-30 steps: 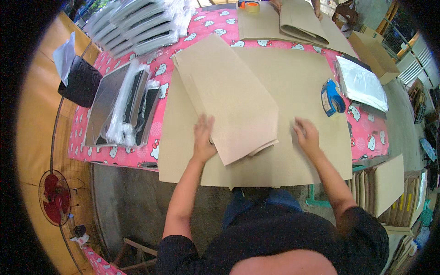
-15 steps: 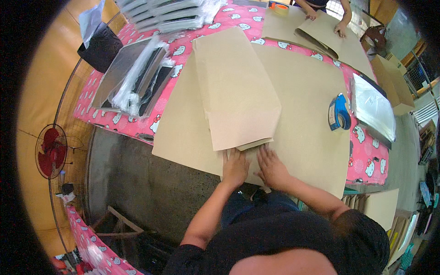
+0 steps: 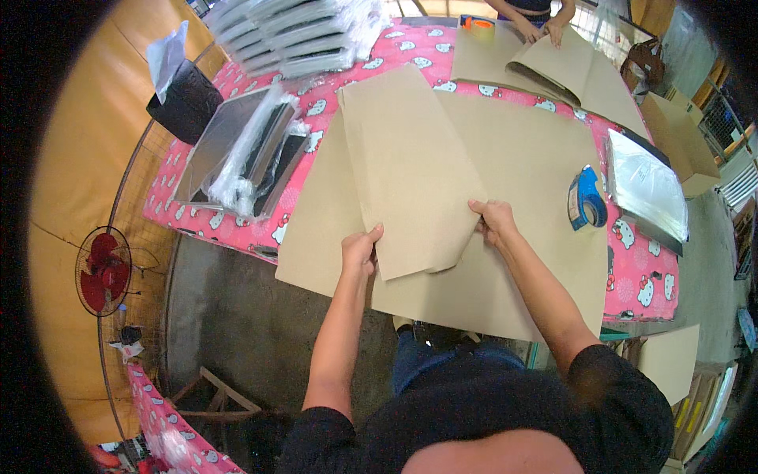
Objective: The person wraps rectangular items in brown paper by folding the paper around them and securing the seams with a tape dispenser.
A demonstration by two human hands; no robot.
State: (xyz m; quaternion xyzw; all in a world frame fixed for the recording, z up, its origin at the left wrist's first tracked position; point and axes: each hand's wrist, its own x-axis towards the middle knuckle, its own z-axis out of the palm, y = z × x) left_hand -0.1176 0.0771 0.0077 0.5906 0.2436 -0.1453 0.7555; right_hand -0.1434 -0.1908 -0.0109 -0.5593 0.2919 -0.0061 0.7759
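Pinching the near edge of the folded cardboard piece, my left hand and right hand were both clamped on it. It lay over a larger flat sheet on the pink table. I judged it light, stiff, and best gripped at the edges.

A packing workshop: cardboard sheets cover the surface, wrapped stacks at 11 o'clock, a tape dispenser at 3 o'clock.
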